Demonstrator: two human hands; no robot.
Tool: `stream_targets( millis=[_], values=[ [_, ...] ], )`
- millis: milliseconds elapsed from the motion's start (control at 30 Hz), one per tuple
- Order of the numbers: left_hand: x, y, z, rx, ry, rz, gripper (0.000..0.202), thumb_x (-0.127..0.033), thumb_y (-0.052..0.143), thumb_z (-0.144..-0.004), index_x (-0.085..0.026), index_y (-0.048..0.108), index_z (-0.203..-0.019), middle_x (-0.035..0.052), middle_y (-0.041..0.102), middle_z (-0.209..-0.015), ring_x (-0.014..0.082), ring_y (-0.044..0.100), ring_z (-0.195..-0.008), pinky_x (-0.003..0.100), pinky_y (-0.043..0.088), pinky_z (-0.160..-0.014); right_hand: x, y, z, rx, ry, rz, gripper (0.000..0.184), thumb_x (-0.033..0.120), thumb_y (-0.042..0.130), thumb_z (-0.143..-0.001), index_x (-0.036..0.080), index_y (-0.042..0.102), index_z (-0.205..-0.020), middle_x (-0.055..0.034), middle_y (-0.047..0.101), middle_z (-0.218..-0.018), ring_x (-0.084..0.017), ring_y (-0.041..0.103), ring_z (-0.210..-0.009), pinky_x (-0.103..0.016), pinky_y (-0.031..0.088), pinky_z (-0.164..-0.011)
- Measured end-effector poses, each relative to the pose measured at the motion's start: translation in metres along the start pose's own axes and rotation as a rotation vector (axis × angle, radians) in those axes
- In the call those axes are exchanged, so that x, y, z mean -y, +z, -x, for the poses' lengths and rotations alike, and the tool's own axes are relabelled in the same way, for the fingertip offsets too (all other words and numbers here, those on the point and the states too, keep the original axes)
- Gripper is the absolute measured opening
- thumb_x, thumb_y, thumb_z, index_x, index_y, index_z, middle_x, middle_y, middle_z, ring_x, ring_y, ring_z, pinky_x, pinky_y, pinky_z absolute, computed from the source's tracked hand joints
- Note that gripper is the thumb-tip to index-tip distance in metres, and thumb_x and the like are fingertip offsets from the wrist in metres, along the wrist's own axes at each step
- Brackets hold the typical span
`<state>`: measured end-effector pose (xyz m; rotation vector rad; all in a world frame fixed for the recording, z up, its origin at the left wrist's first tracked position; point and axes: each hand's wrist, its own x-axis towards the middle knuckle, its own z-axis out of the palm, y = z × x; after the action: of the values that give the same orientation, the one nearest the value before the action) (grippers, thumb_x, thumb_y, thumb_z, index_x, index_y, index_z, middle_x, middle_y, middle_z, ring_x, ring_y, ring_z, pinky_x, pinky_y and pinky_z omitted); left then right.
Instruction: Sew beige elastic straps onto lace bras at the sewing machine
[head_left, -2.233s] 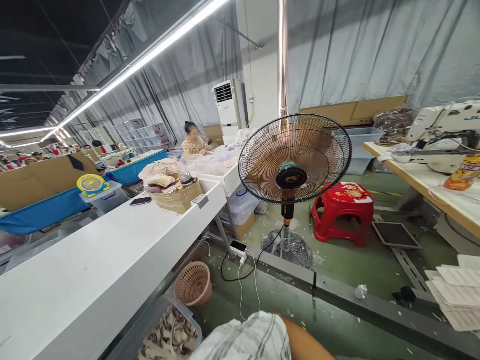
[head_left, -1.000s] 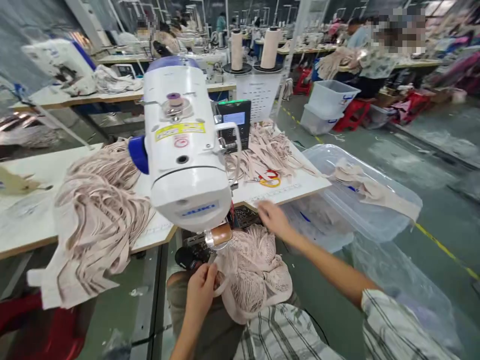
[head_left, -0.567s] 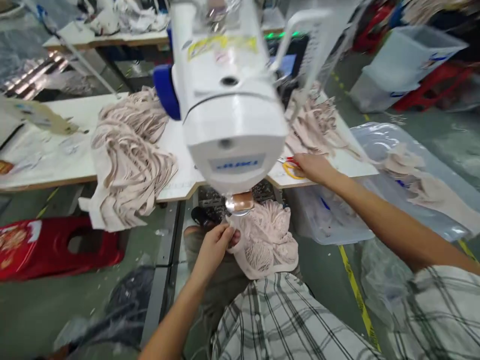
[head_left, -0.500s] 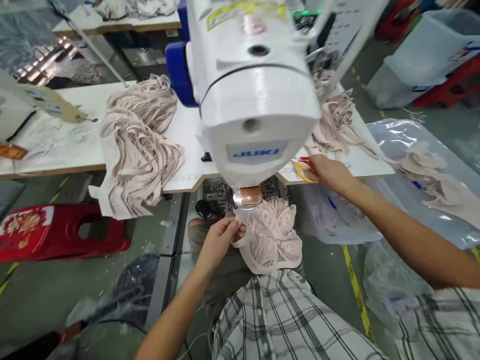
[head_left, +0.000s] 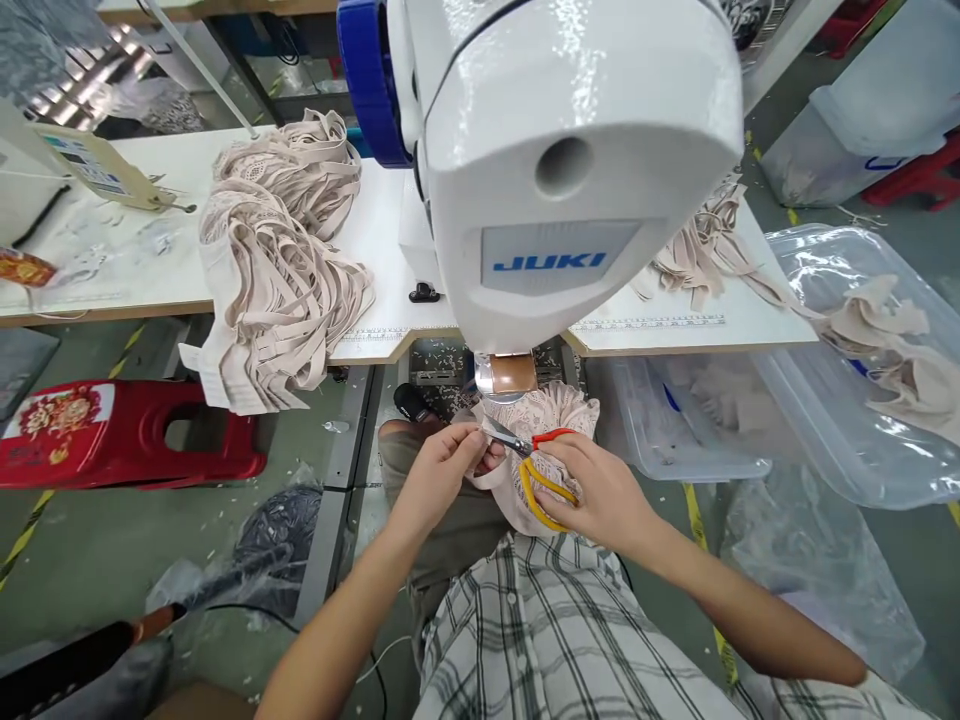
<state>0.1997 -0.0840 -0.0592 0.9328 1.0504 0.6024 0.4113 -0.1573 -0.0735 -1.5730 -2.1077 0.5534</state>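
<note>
Scissors [head_left: 523,448]: shiny metal, smooth plastic-handled. Lace piece [head_left: 564,408]: matt, textured cloth. Sewing machine [head_left: 600,200]: smooth, glossy casing. Worktop [head_left: 382,235]: wood-edged, smooth. Stool [head_left: 139,440]: glossy plastic.

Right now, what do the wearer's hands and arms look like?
Left hand and right hand: ungloved, no rings or watch visible. Forearms: bare. Right sleeve, partly in view: white with dark plaid lines, like the shirt. Left sleeve: out of view.

Light: bright, from above | Glare: speckles on the sewing machine [head_left: 592,190], glints on the tub [head_left: 862,465] at right | Shadow: dim beneath the table [head_left: 375,270] | Focus: scissors [head_left: 527,449] crisp | Distortion: stretched towards the edges
</note>
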Motion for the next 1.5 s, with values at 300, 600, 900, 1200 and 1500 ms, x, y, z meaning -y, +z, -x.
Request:
stream_targets(
  millis=[300,600,900,1200,1500],
  values=[
    [-0.001,-0.005,0.0,-0.027,0.038,-0.059,0.028,-0.044,0.058,-0.085,-0.018,0.056,-0.074,-0.0037,0.05,-0.066,0.0092,0.04,-0.059,0.022,0.034,-0.056,-0.013,-0.001,0.004,0.076,0.073,-0.182,0.028,0.025,0.056,-0.091,0.025,0.061,-0.119,-0.0073,0.073,-0.104,-0.022,0.072,-0.091,-0.033,0.059,-0.074],
    [-0.007,-0.008,-0.002,-0.04,0.057,-0.189,0.044,-0.06,0.059,-0.084,-0.019,0.054,-0.071,-0.0023,0.053,-0.066,0.0103,0.041,-0.058,0.023,0.032,-0.055,-0.011,0.011,0.009,-0.006,0.061,-0.295,0.042,0.027,0.063,-0.075,0.022,0.056,-0.116,-0.012,0.069,-0.112,-0.024,0.069,-0.09,-0.034,0.057,-0.069],
    [-0.007,-0.015,-0.005,-0.063,0.069,-0.188,0.038,-0.055,0.061,-0.085,-0.017,0.061,-0.078,-0.0003,0.06,-0.069,0.0105,0.047,-0.061,0.023,0.039,-0.06,-0.007,0.016,-0.005,-0.029,0.038,-0.326,0.04,0.029,0.063,-0.077,0.023,0.056,-0.115,-0.0093,0.071,-0.107,-0.022,0.068,-0.084,-0.034,0.057,-0.069],
    [-0.011,-0.008,-0.004,-0.041,0.02,-0.262,0.03,-0.047,0.058,-0.086,-0.018,0.062,-0.082,0.0001,0.062,-0.071,0.0111,0.049,-0.061,0.023,0.038,-0.056,-0.005,0.014,-0.015,0.039,0.132,-0.411,0.034,0.03,0.065,-0.082,0.023,0.063,-0.116,-0.0083,0.072,-0.112,-0.022,0.07,-0.096,-0.035,0.058,-0.08],
    [-0.006,-0.009,-0.007,-0.149,0.109,-0.23,0.03,-0.046,0.059,-0.086,-0.018,0.063,-0.074,0.0,0.062,-0.067,0.0113,0.052,-0.06,0.023,0.042,-0.058,-0.017,0.009,-0.005,0.035,0.217,-0.408,0.03,0.033,0.062,-0.087,0.025,0.071,-0.114,-0.0065,0.076,-0.104,-0.02,0.07,-0.079,-0.034,0.059,-0.072]
  ],
)
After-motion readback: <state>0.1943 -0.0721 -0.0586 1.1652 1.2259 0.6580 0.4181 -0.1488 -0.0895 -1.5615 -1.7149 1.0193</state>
